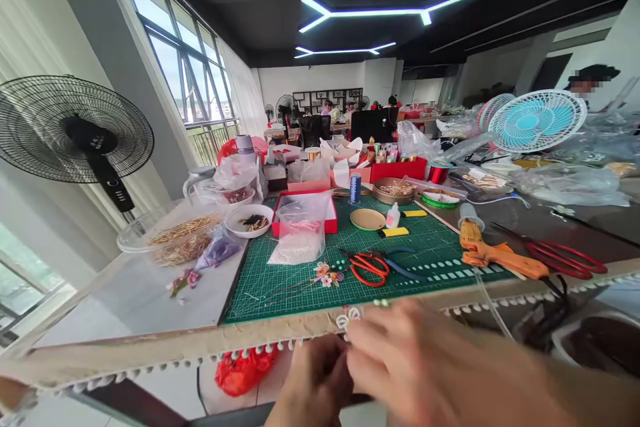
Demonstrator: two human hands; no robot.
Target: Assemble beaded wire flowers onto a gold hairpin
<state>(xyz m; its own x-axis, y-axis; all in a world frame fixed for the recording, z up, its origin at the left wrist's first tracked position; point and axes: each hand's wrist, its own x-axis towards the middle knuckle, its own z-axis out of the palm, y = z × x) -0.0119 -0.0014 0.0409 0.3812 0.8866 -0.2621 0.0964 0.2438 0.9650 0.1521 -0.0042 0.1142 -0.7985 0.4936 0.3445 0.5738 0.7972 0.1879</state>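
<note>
My left hand (320, 373) is low in the view, just beyond the table's front edge, its fingers curled together. My right hand (400, 353) reaches in from the lower right and meets it, blurred, with its fingers bent. A small white-and-pink flower piece (349, 317) shows at the fingertips; which hand grips it is hard to tell. Ahead on the green cutting mat (280, 293) lies a hairpin with orange and white flowers (327, 275). Red-handled pliers (370, 270) and blue-handled pliers (405, 267) lie to its right.
An orange glue gun (500, 257) and red-handled scissors (567, 257) lie at the right. A bag of white beads (300, 240), a white bowl (240, 230) and a small glue bottle (393, 216) stand farther back. A black fan (90, 137) is at left.
</note>
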